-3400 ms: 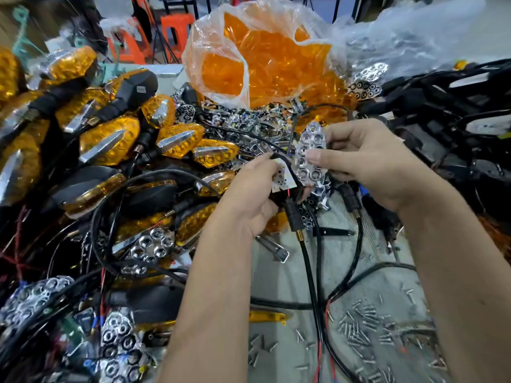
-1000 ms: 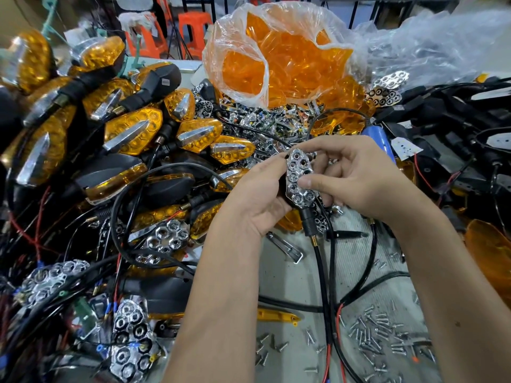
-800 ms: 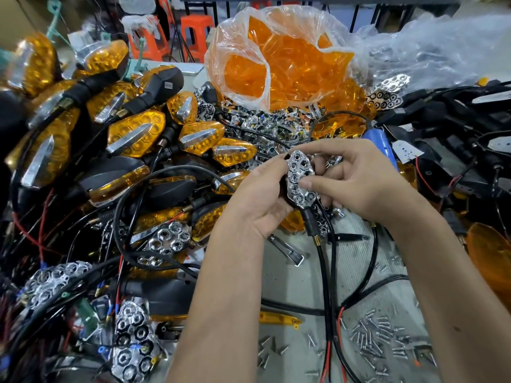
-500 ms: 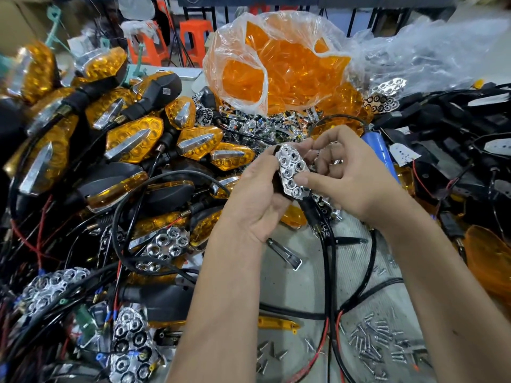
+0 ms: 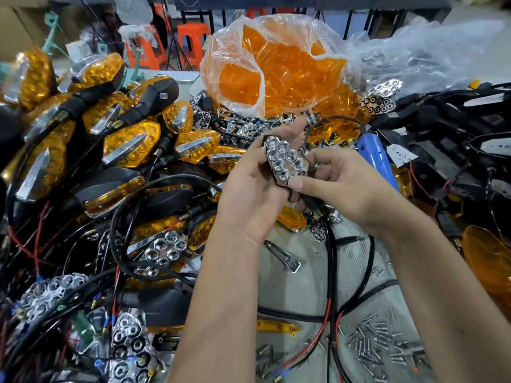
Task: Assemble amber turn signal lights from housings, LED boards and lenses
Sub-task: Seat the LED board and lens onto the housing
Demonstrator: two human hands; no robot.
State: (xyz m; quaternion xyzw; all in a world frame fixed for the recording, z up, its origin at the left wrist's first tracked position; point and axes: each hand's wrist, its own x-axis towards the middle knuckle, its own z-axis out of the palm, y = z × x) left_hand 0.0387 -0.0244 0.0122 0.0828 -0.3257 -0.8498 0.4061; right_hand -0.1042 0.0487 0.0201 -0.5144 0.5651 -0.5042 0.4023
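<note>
My left hand (image 5: pixel 249 194) grips a black turn signal housing fitted with a chrome honeycomb reflector (image 5: pixel 284 158), held face up above the bench. My right hand (image 5: pixel 340 186) holds the same unit from the right, its thumb pressing the reflector's lower edge and its fingers curled under the housing stem (image 5: pixel 311 201). A black cable (image 5: pixel 330 258) with red wire hangs from the stem down to the table. The housing body is mostly hidden by my fingers.
Finished amber signals (image 5: pixel 130 145) are piled at the left. A clear bag of amber lenses (image 5: pixel 276 67) stands behind. Loose chrome reflectors (image 5: pixel 163 250), a blue screwdriver (image 5: pixel 376 161), black housings (image 5: pixel 456 134) at right and several screws (image 5: pixel 373 346) on the grey table (image 5: pixel 298 288).
The chrome reflector went from my right hand onto the housing in my left hand. Both hands then lifted and tilted the unit, and the right thumb slid to its lower edge.
</note>
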